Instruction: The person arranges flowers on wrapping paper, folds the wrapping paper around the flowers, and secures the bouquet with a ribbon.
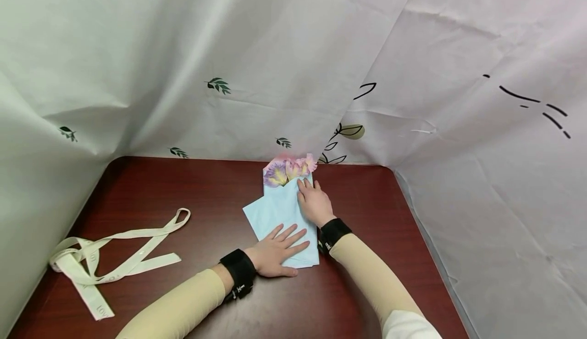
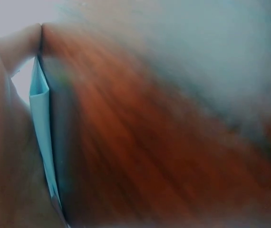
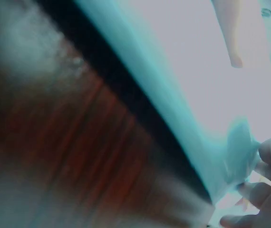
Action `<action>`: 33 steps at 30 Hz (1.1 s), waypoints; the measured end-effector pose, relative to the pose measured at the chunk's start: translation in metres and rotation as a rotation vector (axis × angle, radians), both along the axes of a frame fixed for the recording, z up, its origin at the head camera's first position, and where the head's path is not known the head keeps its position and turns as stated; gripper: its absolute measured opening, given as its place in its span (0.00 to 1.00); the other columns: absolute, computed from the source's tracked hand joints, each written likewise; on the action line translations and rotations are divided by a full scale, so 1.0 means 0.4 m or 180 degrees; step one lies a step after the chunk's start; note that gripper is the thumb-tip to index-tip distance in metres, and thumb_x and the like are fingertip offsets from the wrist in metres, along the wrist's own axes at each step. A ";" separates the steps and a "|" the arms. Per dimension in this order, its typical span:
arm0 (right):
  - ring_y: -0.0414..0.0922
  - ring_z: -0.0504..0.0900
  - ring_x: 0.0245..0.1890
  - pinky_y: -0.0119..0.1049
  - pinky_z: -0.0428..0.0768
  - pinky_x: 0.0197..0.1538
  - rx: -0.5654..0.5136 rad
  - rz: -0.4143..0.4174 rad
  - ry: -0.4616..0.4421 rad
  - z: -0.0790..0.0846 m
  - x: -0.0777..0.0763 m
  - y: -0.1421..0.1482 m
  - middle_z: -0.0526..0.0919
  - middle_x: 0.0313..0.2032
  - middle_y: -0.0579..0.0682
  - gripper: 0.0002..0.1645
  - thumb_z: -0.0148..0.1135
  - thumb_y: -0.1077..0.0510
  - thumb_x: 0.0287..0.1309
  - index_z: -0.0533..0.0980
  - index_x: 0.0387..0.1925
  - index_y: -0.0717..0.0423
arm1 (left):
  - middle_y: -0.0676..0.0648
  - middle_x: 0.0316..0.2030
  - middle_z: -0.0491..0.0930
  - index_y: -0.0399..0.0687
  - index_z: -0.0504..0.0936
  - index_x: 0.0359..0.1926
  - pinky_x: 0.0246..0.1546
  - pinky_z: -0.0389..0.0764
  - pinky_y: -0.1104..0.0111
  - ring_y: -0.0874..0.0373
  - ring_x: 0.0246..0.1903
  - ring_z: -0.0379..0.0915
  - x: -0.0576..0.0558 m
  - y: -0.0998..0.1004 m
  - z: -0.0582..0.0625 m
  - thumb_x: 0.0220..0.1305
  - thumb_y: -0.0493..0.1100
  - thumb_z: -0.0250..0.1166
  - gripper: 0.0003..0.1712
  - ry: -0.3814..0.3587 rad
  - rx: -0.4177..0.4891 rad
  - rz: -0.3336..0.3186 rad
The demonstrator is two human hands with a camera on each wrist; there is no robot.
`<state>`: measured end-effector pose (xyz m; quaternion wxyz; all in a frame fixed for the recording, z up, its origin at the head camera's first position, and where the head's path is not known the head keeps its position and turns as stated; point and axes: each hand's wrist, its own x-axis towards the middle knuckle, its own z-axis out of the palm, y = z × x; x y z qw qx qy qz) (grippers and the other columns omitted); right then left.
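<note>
- The light blue paper (image 1: 278, 209) lies under both hands, with purple and pink flowers (image 1: 293, 170) showing at its far end, just beyond the right fingertips.
- The left hand (image 1: 276, 252) rests with its fingers spread wide across the near part of the paper; it grips nothing. The broad spread seems meant to hold the layers flat and steady.
- The right hand (image 1: 315, 204) lies farther out, its fingers extended onto the paper's far right part, just below the flowers. They touch rather than grasp, probably to press that fold down close to the blooms.
- A corner of the paper juts out beyond the left fingers, on their far left side, so that flap seems not to be tucked in.
- A pale, lettered ribbon (image 1: 133, 267) lies loosely looped on the table (image 1: 211, 186), well to the left of the left hand; perhaps it is set there to leave the paper free.
- The paper and hands hide the lower part of the flowers; a small dark green bit beside the right wrist is hard to identify.
- The right thumb is hard to make out. Both wrist views are blurred and partly washed out, and most of the ribbon's lettering is illegible.
</note>
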<state>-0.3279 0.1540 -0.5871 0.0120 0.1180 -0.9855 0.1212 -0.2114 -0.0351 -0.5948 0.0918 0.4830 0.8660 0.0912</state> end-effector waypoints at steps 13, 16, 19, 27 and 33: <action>0.61 0.41 0.79 0.61 0.48 0.75 0.0345 0.0125 -0.0682 -0.009 0.015 0.000 0.41 0.80 0.56 0.40 0.33 0.35 0.79 0.40 0.82 0.43 | 0.48 0.81 0.42 0.58 0.51 0.81 0.74 0.43 0.43 0.45 0.79 0.35 -0.010 0.001 -0.049 0.72 0.72 0.49 0.46 0.0118 0.0149 0.0016; 0.61 0.37 0.79 0.62 0.43 0.75 0.0255 0.0253 -0.0822 -0.008 0.038 0.028 0.37 0.81 0.53 0.41 0.33 0.34 0.78 0.37 0.82 0.41 | 0.47 0.81 0.43 0.57 0.52 0.81 0.74 0.43 0.43 0.44 0.79 0.35 -0.005 0.001 -0.031 0.72 0.70 0.50 0.46 0.0042 0.0117 0.0019; 0.61 0.35 0.79 0.64 0.43 0.75 0.0216 0.0407 -0.0879 0.000 0.073 0.045 0.35 0.81 0.52 0.41 0.34 0.34 0.78 0.38 0.82 0.41 | 0.46 0.81 0.44 0.55 0.53 0.81 0.74 0.44 0.43 0.44 0.79 0.37 -0.001 0.000 -0.012 0.72 0.69 0.52 0.45 -0.0034 0.0078 0.0029; 0.59 0.36 0.79 0.62 0.48 0.75 0.0223 0.0752 -0.0643 -0.006 0.158 0.062 0.39 0.81 0.49 0.41 0.35 0.38 0.79 0.44 0.81 0.53 | 0.50 0.81 0.38 0.60 0.48 0.81 0.75 0.37 0.45 0.48 0.80 0.29 -0.007 0.000 -0.024 0.72 0.72 0.48 0.46 -0.0069 -0.0049 0.0103; 0.58 0.40 0.79 0.63 0.49 0.74 0.0095 0.1061 -0.0769 -0.013 0.219 0.092 0.40 0.81 0.55 0.41 0.38 0.39 0.79 0.45 0.81 0.57 | 0.52 0.81 0.37 0.61 0.47 0.81 0.75 0.32 0.47 0.50 0.80 0.25 -0.013 0.003 -0.054 0.71 0.75 0.44 0.47 -0.0062 0.0006 0.0102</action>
